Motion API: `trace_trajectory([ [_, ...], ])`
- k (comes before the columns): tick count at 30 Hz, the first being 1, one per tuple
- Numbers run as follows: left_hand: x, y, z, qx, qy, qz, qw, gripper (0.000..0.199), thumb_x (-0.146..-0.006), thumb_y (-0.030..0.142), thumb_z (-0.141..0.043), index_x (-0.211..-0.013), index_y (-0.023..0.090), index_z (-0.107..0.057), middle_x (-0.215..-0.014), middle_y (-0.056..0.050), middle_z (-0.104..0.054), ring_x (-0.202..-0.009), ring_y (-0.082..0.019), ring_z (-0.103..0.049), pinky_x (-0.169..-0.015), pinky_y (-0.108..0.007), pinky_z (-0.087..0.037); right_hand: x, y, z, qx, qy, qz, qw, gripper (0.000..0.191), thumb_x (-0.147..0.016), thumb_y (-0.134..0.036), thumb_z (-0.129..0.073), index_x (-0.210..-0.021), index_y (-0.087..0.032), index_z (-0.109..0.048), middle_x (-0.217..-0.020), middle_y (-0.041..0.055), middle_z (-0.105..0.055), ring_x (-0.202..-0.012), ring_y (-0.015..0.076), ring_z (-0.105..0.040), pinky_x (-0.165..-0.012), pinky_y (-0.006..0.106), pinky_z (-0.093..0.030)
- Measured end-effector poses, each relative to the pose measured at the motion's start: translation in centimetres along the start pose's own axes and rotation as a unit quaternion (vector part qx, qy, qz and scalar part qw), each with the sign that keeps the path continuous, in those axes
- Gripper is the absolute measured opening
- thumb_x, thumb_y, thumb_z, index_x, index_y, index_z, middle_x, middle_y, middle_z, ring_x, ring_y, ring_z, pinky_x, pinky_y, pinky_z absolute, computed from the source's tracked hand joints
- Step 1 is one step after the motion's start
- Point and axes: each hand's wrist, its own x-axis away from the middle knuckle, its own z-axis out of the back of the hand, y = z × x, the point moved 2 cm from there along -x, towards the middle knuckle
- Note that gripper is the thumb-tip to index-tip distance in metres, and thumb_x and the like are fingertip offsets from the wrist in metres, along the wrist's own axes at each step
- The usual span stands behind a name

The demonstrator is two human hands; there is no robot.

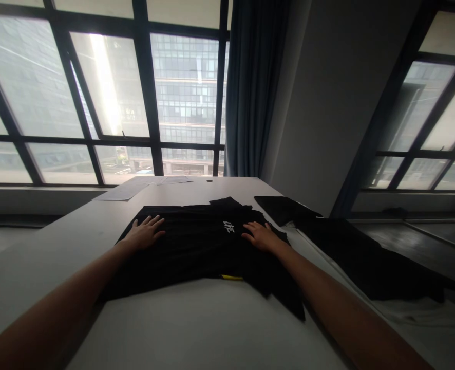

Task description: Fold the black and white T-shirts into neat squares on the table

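Observation:
A black T-shirt point(196, 246) with white lettering on it lies spread out sideways on the white table point(166, 329). Its hem end is on the left and its sleeves are on the right. A small yellow strip shows at its near edge. My left hand point(145, 232) rests flat on the shirt near the hem, fingers spread. On the right, my right hand point(261, 235) lies flat beside the lettering, its fingers apart as well. Neither hand grips the cloth.
More dark clothing point(366, 257) lies along the right, with a white cloth point(423, 313) under its near end. Papers point(123, 191) lie at the table's far left. Behind the table are windows and a blue curtain point(250, 92).

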Motion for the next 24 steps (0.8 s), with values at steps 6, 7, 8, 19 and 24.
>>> trace_trajectory([
  [6,9.2,1.1,2.8,0.105,-0.014,-0.153,0.983,0.062,-0.081,0.068,-0.053,-0.120,0.022,-0.067,-0.134,-0.010,-0.059,-0.121,-0.030,-0.055,-0.103,-0.036,-0.043,8.0,-0.3,3.3,-0.114,0.019,0.127,0.985,0.040,-0.088,-0.048,-0.058,-0.115,-0.022,-0.071,-0.126,0.0091,-0.065,-0.114,0.0255,-0.060,-0.103,0.038,-0.043],
  [7,10.6,1.4,3.4,0.117,-0.028,-0.167,0.979,0.059,-0.078,0.067,-0.058,-0.116,0.022,-0.068,-0.126,-0.008,-0.062,-0.115,-0.028,-0.058,-0.099,-0.033,-0.046,9.1,-0.7,3.9,-0.144,0.004,0.133,0.981,0.042,-0.086,-0.052,-0.060,-0.112,-0.022,-0.072,-0.120,0.0081,-0.067,-0.110,0.0250,-0.062,-0.099,0.036,-0.046],
  [8,11.9,1.7,3.9,0.126,-0.047,-0.178,0.975,0.056,-0.075,0.065,-0.063,-0.112,0.023,-0.069,-0.119,-0.007,-0.063,-0.109,-0.026,-0.060,-0.094,-0.031,-0.048,10.2,-1.2,4.4,-0.169,-0.020,0.134,0.976,0.045,-0.082,-0.056,-0.063,-0.111,-0.022,-0.072,-0.117,0.0072,-0.069,-0.107,0.0248,-0.063,-0.097,0.036,-0.047],
  [19,16.2,0.4,4.4,0.166,-0.040,-0.141,0.975,0.023,-0.080,0.041,-0.052,-0.077,0.019,-0.061,-0.078,-0.002,-0.063,-0.073,-0.017,-0.057,-0.069,-0.027,-0.046,14.2,-4.2,4.8,-0.135,-0.022,0.150,0.979,0.021,-0.079,-0.034,-0.066,-0.090,-0.017,-0.073,-0.090,0.0058,-0.069,-0.079,0.0196,-0.062,-0.073,0.030,-0.048],
  [24,16.9,-0.2,5.8,0.207,-0.048,-0.132,0.968,0.033,-0.081,0.051,-0.054,-0.079,0.019,-0.061,-0.077,-0.002,-0.065,-0.074,-0.019,-0.058,-0.067,-0.028,-0.047,15.0,-3.3,6.9,-0.243,-0.012,0.144,0.959,0.038,-0.085,-0.050,-0.058,-0.099,-0.016,-0.071,-0.083,0.0045,-0.069,-0.074,0.0176,-0.062,-0.069,0.029,-0.047],
])
